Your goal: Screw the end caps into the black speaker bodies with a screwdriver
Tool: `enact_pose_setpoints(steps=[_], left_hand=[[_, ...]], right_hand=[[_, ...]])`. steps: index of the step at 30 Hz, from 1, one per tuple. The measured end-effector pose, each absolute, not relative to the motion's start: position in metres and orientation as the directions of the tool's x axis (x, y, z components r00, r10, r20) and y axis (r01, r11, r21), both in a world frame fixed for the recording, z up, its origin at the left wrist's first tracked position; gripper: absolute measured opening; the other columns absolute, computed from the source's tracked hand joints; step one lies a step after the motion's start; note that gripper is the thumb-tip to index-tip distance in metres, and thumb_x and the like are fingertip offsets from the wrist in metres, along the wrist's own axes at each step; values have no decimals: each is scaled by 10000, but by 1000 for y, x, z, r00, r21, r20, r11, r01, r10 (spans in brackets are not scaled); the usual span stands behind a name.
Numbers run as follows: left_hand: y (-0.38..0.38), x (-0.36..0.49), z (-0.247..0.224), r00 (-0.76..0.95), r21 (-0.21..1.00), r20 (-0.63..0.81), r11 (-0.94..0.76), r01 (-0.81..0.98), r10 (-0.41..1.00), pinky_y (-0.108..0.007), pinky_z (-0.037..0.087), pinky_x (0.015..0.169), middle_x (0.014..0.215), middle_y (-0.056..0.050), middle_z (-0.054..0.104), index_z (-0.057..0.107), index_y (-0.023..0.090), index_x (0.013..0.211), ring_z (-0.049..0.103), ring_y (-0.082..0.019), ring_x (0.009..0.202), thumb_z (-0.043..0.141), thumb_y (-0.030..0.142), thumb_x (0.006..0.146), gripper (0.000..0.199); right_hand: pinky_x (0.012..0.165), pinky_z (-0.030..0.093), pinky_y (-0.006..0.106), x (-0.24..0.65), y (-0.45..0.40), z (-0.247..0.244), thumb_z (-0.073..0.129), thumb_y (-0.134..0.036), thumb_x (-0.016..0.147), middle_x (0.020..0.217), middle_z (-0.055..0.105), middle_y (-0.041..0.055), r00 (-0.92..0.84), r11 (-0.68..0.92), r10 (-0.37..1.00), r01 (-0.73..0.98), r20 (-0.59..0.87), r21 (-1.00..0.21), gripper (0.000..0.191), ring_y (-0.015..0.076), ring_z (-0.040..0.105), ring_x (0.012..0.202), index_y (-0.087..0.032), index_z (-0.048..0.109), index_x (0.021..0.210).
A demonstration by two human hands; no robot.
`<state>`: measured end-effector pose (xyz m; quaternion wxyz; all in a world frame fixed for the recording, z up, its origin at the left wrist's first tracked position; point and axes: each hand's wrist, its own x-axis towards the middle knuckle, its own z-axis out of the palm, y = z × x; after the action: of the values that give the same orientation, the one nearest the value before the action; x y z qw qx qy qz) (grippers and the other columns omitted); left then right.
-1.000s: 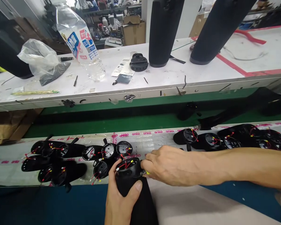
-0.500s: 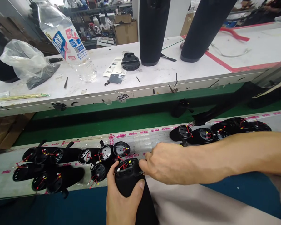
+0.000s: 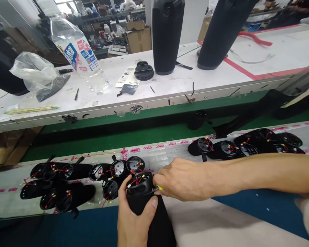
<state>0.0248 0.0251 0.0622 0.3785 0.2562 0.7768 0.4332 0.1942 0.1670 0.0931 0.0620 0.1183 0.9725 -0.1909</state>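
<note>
My left hand (image 3: pixel 135 212) is wrapped around a black fabric-covered cylinder (image 3: pixel 161 224), which looks like a speaker housing, thumb on the near side. Its open end faces up, with red wires (image 3: pixel 138 179) and small white and yellow connectors showing. Closed around a small yellow-handled tool (image 3: pixel 159 187), my right hand (image 3: pixel 175 180) is at the right side of the rim. A short metallic tip touches or nearly touches the rim there; most of the tool is hidden by the fingers.
Several similar wired housings (image 3: pixel 77 171) lie left on the taped lower surface, with more (image 3: pixel 226 147) on the right. Beyond it, a white bench (image 3: pixel 105 106) holds a plastic bottle (image 3: pixel 78 56), a plastic bag (image 3: pixel 38 75), a black round part (image 3: pixel 143 71) and two tall black cylinders (image 3: pixel 167 41).
My right hand has turned slightly at the rim, and the yellow of the tool now shows beneath the fingers. The left hand keeps its hold. The view has shifted a little.
</note>
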Motion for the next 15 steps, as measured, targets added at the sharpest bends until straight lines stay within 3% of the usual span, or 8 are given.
enact_pose_setpoints(steps=[9,15], left_hand=[[24,31,71,-597,836,-371,535,120,712,-600,456,1202,1403,-130,751,575,260,1507,698,-404,1320,787,506,694,875],[21,34,70,-628,815,-350,557,162,695,-611,436,1235,1503,-149,703,552,263,1535,614,-427,1460,776,526,743,864]], right_hand=[[514,185,355,192,165,106,503,-318,1185,791,687,23,-966,931,175,225,-191,-288,235,159,508,558,-167,609,1040],[493,164,349,195,156,109,559,-137,1073,795,622,22,-975,964,169,193,-143,-182,90,160,473,575,-179,584,997]])
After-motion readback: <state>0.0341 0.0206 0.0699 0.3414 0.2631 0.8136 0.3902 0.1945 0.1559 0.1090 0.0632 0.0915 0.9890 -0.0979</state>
